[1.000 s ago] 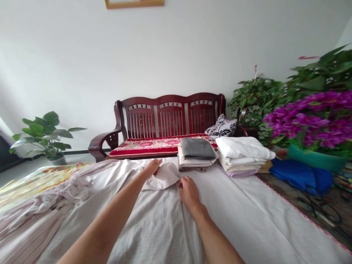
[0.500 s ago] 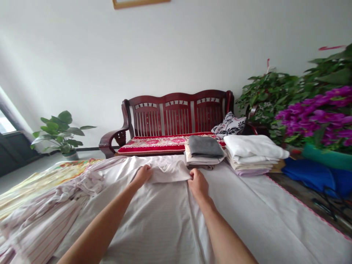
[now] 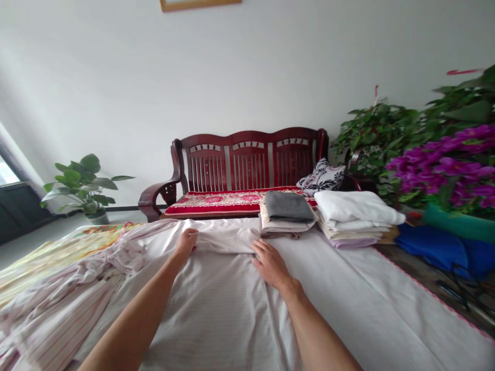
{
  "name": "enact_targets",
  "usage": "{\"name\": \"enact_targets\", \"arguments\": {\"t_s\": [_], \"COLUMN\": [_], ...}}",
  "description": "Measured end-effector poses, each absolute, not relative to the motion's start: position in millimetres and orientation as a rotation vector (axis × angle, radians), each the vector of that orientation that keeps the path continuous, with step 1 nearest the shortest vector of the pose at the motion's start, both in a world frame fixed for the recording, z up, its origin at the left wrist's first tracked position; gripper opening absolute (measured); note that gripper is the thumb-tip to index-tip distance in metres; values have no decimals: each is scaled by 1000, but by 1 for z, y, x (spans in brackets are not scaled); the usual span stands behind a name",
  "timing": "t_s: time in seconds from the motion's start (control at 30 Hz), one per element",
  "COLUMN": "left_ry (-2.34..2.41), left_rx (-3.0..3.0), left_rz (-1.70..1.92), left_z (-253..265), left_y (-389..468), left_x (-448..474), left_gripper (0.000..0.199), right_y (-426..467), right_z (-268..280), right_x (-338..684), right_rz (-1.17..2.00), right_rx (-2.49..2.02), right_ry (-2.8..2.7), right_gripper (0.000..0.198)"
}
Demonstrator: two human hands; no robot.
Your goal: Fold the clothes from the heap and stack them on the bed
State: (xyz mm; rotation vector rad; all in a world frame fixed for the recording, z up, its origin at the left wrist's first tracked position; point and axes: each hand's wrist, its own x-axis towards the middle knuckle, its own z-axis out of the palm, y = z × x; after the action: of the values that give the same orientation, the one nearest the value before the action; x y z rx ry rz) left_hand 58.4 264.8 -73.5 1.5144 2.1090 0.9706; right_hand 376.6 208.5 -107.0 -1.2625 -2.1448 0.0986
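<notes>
Pale grey-beige, finely striped cloth (image 3: 216,304) spread near centre on white bed-like cover (image 3: 359,293) with pink edging; its far end lies in a folded band running left to right. Left hand (image 3: 187,243): fingers bent, at left end of band; cannot tell whether cloth is pinched. Right hand (image 3: 270,262): released, fingers extended and resting on right end of band. Just beyond, to right: folded stack topped with dark grey fabric (image 3: 289,207); beside it, stack topped with white fabric (image 3: 356,207). Left: crumpled pale pink-striped cloth (image 3: 73,324)
</notes>
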Motion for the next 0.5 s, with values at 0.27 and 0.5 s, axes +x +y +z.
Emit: {"name": "enact_targets", "arguments": {"t_s": [0.27,0.5], "left_ry": [2215,2234], "left_rx": [1757,1896], "left_rz": [768,414], "left_z": [-60,-37], "left_y": [244,172], "left_x": [36,2], "left_gripper": [29,21], "right_y": [205,208], "right_z": [-108,-109], "right_x": [374,376], "right_rz": [117,87], "right_rx": [-1306,-1274], "right_ry": [-2193,-2144], "right_gripper": [39,35]}}
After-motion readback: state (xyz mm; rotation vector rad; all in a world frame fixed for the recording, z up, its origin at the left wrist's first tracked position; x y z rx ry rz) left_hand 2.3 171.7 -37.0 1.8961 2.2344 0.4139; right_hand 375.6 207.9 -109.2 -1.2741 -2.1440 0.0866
